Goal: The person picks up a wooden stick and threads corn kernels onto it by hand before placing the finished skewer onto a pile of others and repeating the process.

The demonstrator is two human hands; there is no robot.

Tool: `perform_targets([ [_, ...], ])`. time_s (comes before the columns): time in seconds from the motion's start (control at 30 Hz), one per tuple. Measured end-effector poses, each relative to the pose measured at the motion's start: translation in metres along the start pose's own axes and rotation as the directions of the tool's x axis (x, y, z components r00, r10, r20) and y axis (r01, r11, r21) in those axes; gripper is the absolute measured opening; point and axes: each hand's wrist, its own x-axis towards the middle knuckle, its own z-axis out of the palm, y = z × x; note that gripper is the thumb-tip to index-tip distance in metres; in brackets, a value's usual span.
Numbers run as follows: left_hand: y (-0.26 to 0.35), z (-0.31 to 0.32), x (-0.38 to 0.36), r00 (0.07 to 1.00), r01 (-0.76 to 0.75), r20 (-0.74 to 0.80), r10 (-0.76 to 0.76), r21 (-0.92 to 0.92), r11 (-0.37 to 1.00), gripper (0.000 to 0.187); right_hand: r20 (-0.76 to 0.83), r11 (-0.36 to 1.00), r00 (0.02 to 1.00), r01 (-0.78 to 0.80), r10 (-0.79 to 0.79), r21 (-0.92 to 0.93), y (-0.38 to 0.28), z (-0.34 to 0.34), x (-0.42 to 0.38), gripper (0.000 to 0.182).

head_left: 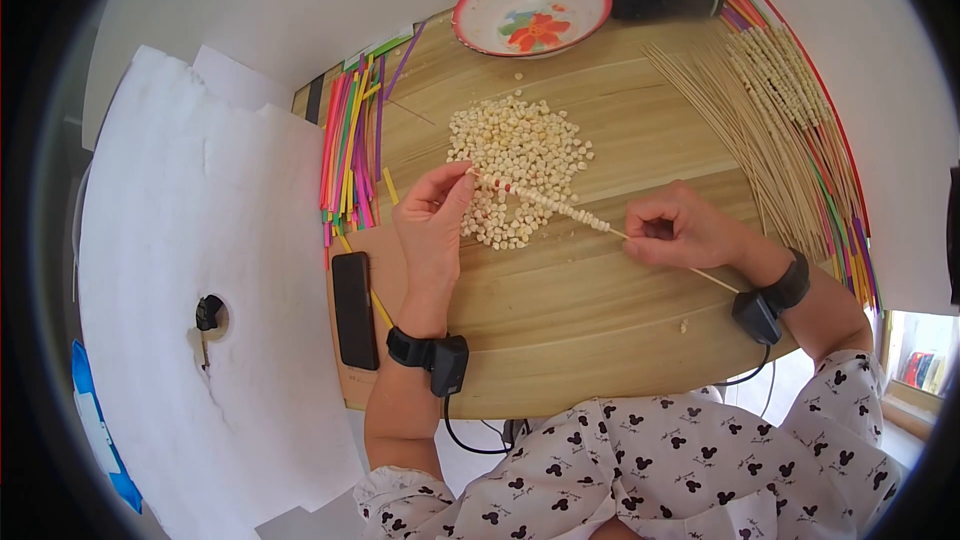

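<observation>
A thin wooden skewer [715, 280] slants across the table between my hands, its upper part threaded with pale corn kernels [553, 204] and a few red pieces near the tip. My left hand [432, 215] is closed in a pinch at the tip end; whether a loose kernel is between its fingers I cannot make out. Thumb and forefinger of my right hand [690, 227] grip the bare stick just below the threaded kernels. Under the skewer's tip end lies a pile of loose corn kernels [525, 135] on the wooden table [560, 330].
An enamel bowl [485, 10] with a red rim stands at the back. Bare skewers [705, 105] and threaded skewers [780, 75] lie at right. Coloured sticks [350, 155] and a black phone [355, 310] are at left. White foam board [250, 240] borders the left side.
</observation>
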Motion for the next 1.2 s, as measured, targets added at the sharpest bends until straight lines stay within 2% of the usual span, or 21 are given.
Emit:
perform_targets([
  [0.33, -0.001, 0.002, -0.001, 0.998, -0.06, -0.018, 0.061, 0.047, 0.997, 0.015, -0.005, 0.999, 1.0, 0.02, -0.02, -0.043, 0.001, 0.0, 0.002, 0.019],
  [0.43, 0.001, 0.003, -0.003, 0.993, -0.115, -0.026, 0.119, 0.127, 0.985, 0.014, -0.001, 0.999, 1.0, 0.018, -0.018, -0.041, 0.0, -0.001, 0.002, 0.02],
  [0.5, 0.004, 0.004, -0.005, 0.974, -0.21, -0.022, 0.226, 0.286, 0.935, 0.013, 0.002, 0.999, 1.0, 0.014, -0.014, -0.041, 0.0, -0.001, 0.002, 0.02],
  [0.7, 0.008, 0.008, -0.009, 0.928, -0.321, -0.026, 0.372, 0.449, 0.834, 0.012, -0.004, 0.999, 1.0, 0.02, -0.02, -0.039, 0.001, 0.0, 0.002, 0.021],
  [0.83, 0.008, 0.011, -0.012, 0.913, -0.347, -0.031, 0.407, 0.466, 0.814, 0.011, -0.008, 0.999, 1.0, 0.022, -0.022, -0.04, 0.0, 0.001, 0.002, 0.021],
  [1.0, 0.007, 0.015, -0.013, 0.945, -0.273, -0.088, 0.314, 0.312, 0.91, 0.011, 0.013, 1.0, 1.0, 0.012, -0.011, -0.013, -0.002, -0.001, 0.001, 0.02],
  [1.2, 0.0, 0.012, -0.01, 0.95, -0.267, -0.103, 0.296, 0.225, 0.937, 0.015, 0.011, 0.999, 0.999, 0.045, -0.045, -0.015, 0.001, -0.001, 0.001, 0.022],
])
